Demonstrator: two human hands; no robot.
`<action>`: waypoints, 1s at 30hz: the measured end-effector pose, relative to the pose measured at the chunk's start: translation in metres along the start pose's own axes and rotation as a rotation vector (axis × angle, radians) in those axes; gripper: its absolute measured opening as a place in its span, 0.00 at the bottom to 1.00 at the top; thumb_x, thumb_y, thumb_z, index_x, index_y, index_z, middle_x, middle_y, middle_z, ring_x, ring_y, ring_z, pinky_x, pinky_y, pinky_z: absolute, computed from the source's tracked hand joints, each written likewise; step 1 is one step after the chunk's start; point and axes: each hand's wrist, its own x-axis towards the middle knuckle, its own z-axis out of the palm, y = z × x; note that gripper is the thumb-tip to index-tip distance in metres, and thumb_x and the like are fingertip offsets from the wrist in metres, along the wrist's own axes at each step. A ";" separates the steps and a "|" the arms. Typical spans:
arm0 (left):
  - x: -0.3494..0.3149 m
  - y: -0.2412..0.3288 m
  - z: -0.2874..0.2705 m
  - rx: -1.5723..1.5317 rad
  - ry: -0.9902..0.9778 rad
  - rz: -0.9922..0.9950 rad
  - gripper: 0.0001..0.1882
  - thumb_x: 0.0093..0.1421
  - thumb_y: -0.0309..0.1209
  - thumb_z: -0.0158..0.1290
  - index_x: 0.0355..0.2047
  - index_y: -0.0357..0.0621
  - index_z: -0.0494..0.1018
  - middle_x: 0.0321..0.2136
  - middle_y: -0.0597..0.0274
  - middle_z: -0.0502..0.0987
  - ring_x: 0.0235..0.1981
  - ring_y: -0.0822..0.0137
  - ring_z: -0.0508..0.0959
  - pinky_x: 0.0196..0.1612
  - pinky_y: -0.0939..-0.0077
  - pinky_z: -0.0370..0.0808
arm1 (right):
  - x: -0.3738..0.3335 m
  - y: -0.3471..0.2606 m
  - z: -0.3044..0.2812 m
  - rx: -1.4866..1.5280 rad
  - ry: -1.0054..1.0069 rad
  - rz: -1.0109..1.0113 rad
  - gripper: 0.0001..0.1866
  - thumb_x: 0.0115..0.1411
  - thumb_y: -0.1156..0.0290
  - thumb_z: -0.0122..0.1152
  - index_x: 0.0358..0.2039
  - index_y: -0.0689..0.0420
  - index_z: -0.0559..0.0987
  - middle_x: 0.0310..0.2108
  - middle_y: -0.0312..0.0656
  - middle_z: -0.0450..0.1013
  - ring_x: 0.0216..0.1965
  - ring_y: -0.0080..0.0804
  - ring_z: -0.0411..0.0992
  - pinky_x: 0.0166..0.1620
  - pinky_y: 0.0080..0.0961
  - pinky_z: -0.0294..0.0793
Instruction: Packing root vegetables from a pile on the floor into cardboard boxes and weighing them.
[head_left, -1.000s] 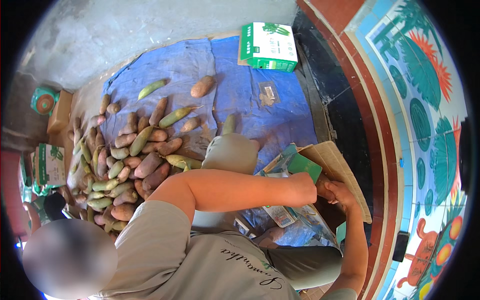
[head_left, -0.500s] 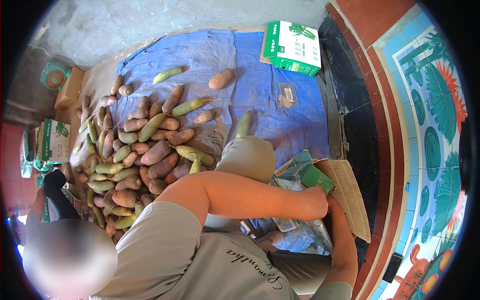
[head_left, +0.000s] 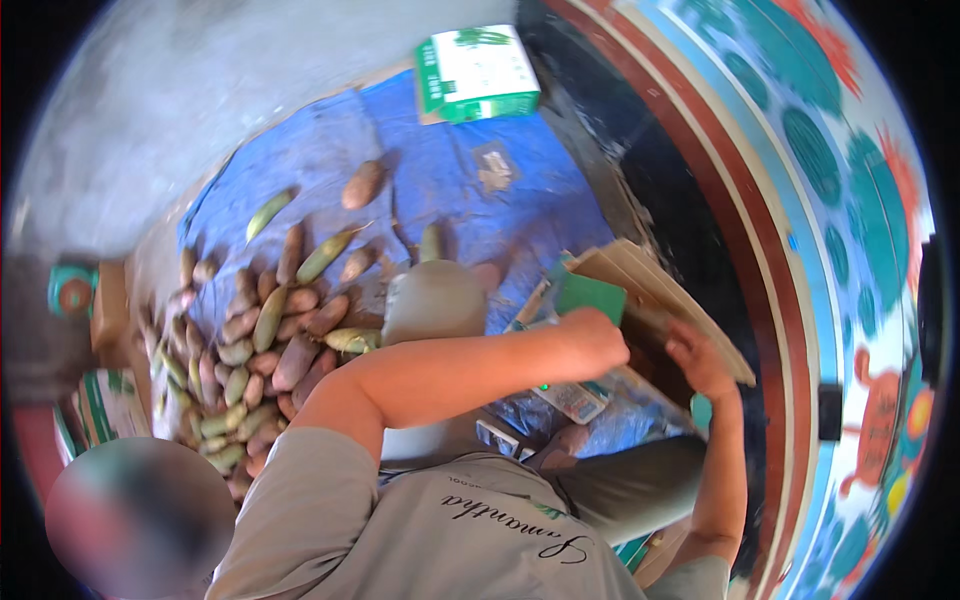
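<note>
An open cardboard carton (head_left: 660, 285) with brown flaps stands tilted at my right knee, on the edge of the blue tarp (head_left: 470, 215). My left hand (head_left: 590, 342) is closed in a fist at its near side, right below a green panel (head_left: 592, 297). Whatever its fingers grip is hidden. At the carton's opening is my right hand (head_left: 700, 362), fingers apart and slightly blurred, with nothing visible in it. Below my left hand lies a grey keypad device (head_left: 575, 400) with a small green light, partly covered by clear plastic.
A heap of reddish-brown sweet potatoes (head_left: 296, 362) and long green radishes (head_left: 268, 318) covers the left of the tarp. A green and white carton (head_left: 485, 75) stands at the back. A tiled, painted wall (head_left: 850, 250) curves along the right. Another carton (head_left: 115, 405) sits far left.
My view has turned, shifting the scene left. My right hand has come away from my left and opened at the carton's mouth. The carton's opening now faces me more.
</note>
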 end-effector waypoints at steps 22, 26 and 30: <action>0.011 0.001 -0.022 -0.015 -0.069 -0.029 0.12 0.52 0.31 0.54 0.38 0.45 0.74 0.31 0.53 0.76 0.34 0.51 0.76 0.36 0.61 0.72 | -0.257 0.120 0.142 0.133 1.179 0.723 0.15 0.58 0.66 0.57 0.39 0.65 0.74 0.33 0.51 0.75 0.32 0.41 0.75 0.38 0.31 0.73; 0.013 0.001 -0.021 -0.016 -0.074 -0.022 0.12 0.52 0.31 0.54 0.38 0.45 0.74 0.31 0.53 0.76 0.34 0.52 0.75 0.36 0.61 0.72 | -0.283 0.116 0.123 -0.429 1.148 0.899 0.16 0.52 0.68 0.60 0.41 0.59 0.74 0.41 0.50 0.71 0.42 0.46 0.70 0.43 0.38 0.69; 0.013 0.002 -0.024 -0.039 -0.079 -0.025 0.12 0.52 0.30 0.54 0.38 0.46 0.74 0.32 0.54 0.76 0.35 0.52 0.75 0.36 0.62 0.72 | -0.331 0.157 0.113 -0.692 1.135 1.050 0.22 0.49 0.67 0.62 0.46 0.55 0.71 0.42 0.47 0.70 0.46 0.46 0.67 0.46 0.39 0.68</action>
